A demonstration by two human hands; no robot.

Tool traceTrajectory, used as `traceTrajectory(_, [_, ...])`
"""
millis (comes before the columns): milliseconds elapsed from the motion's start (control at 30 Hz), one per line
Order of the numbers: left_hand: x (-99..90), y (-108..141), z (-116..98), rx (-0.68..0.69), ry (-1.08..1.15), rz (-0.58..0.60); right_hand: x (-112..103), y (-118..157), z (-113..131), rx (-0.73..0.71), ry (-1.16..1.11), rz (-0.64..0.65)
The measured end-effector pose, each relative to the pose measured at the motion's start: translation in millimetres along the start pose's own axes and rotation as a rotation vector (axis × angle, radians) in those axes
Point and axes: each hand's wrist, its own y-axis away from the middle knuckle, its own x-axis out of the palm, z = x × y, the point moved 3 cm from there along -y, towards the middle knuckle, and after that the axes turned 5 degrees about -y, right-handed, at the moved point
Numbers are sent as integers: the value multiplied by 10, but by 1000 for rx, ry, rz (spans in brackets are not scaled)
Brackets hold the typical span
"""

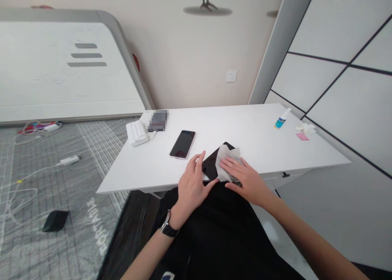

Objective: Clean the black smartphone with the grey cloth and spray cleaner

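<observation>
White desktop (260, 124): left hand (192, 186) braces a black phone (210, 167), right hand (248, 184) with flat fingers (229, 163) pressing a wipe (228, 153).

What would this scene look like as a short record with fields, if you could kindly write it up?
Left hand: fingers touching the edge of a black smartphone
Right hand: lying flat on a white cloth over that smartphone
Left wrist: black-strapped watch
Surface: white desk
Also on desk: second smartphone, small spray bottle, crumpled tissue, pink note, white box
</observation>
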Motion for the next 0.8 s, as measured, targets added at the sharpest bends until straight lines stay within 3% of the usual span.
traceTrajectory(100, [-2, -7, 1, 6, -12, -24, -97, -166, -301, 139, 103, -87])
traceTrajectory(167, [-1, -8, 6, 7, -10, -22, -74, -350, -308, 181, 139, -119])
traceTrajectory(300, [5, 2, 22, -1, 6, -4, 164, -581, 149, 48, 68, -98])
traceTrajectory(400, [12, 11, 31, -10, 3, 13, 305, -444, 512, -135, -27, -42])
traceTrajectory(467, [15, 14, 31, -11, 6, 16, 292, -262, 550, -183, -55, -5])
traceTrajectory(567, [17, 10, 21, -9, 13, 22, 138, -65, 285, -130, -36, 23])
traceTrajectory(633, [13, 3, 12, -4, 7, 7, 7, -75, 13, -40, 19, -2])
traceTrajectory(733, [7, -5, 5, 3, -1, -20, -99, -308, -255, 97, 121, -68])
traceTrajectory(800, [8, -5, 12, -1, 7, -18, -59, -517, -223, 125, 150, -93])
